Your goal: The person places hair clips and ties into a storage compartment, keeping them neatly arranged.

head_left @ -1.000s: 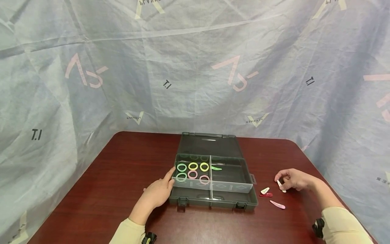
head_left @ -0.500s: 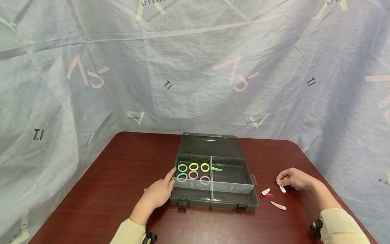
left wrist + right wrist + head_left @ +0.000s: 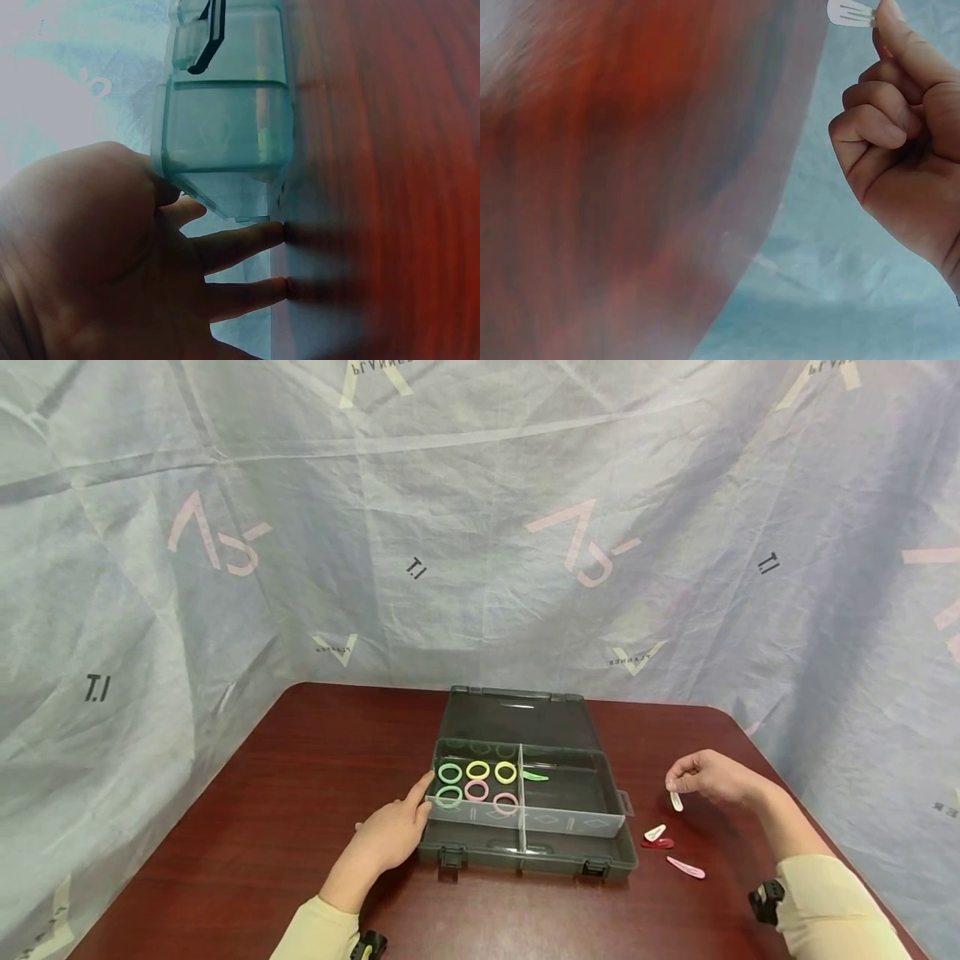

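My right hand (image 3: 712, 778) pinches a white snap hair clip (image 3: 849, 13) between thumb and forefinger, the other fingers curled in, above the table right of the box. My left hand (image 3: 388, 835) rests against the left side of the dark translucent divided box (image 3: 525, 863), fingers extended; in the left wrist view two fingertips reach the tabletop beside its corner (image 3: 225, 135). Green hair ties (image 3: 441, 774), yellow ones and pink ones lie in the back left compartment. A green hair clip (image 3: 536, 777) lies in the back right one.
Right of the box lie another white clip (image 3: 655, 832), a red clip (image 3: 660, 843) partly beneath it and a pink clip (image 3: 686, 867). The box's lid (image 3: 517, 718) is folded back behind it. A grey printed cloth (image 3: 480, 568) hangs behind the red-brown table (image 3: 337, 718).
My right hand has lifted the white hair clip from the table and moved slightly up and to the left with it. The left hand has stayed at the box.
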Action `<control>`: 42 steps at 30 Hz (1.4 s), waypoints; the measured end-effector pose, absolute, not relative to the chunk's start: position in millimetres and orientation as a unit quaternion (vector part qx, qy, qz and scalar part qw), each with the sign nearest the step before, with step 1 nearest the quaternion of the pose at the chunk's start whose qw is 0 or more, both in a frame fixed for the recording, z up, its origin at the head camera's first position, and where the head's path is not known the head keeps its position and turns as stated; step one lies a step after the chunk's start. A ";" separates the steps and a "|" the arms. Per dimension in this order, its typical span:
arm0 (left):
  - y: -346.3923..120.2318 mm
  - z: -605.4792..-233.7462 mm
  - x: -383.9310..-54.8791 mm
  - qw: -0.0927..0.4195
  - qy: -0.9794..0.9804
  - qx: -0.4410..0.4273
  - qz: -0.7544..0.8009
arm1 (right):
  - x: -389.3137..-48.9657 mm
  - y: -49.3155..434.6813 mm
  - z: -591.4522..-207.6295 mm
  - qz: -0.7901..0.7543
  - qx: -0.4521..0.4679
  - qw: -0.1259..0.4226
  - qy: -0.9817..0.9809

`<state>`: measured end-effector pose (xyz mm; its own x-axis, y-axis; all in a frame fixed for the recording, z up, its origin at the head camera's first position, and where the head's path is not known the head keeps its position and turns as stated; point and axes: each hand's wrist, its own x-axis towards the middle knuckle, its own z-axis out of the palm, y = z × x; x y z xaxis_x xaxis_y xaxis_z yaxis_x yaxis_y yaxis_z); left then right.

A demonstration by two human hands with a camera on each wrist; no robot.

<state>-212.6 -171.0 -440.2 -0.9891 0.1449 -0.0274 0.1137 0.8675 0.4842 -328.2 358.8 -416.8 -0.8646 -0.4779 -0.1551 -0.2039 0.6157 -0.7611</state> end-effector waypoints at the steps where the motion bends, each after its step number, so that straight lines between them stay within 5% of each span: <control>1: -171.0 -440.1 -212.7 0.031 0.966 0.067 0.248 | -328.9 355.5 -415.0 -0.388 -0.196 0.169 0.885; 19: -174.1 -438.5 -215.8 0.033 0.966 0.071 0.247 | -343.0 266.0 -368.2 -0.303 -0.269 0.158 0.901; 42: -172.2 -447.0 -213.0 0.020 0.966 0.073 0.246 | -365.8 168.3 -395.2 -0.216 -0.340 0.208 0.891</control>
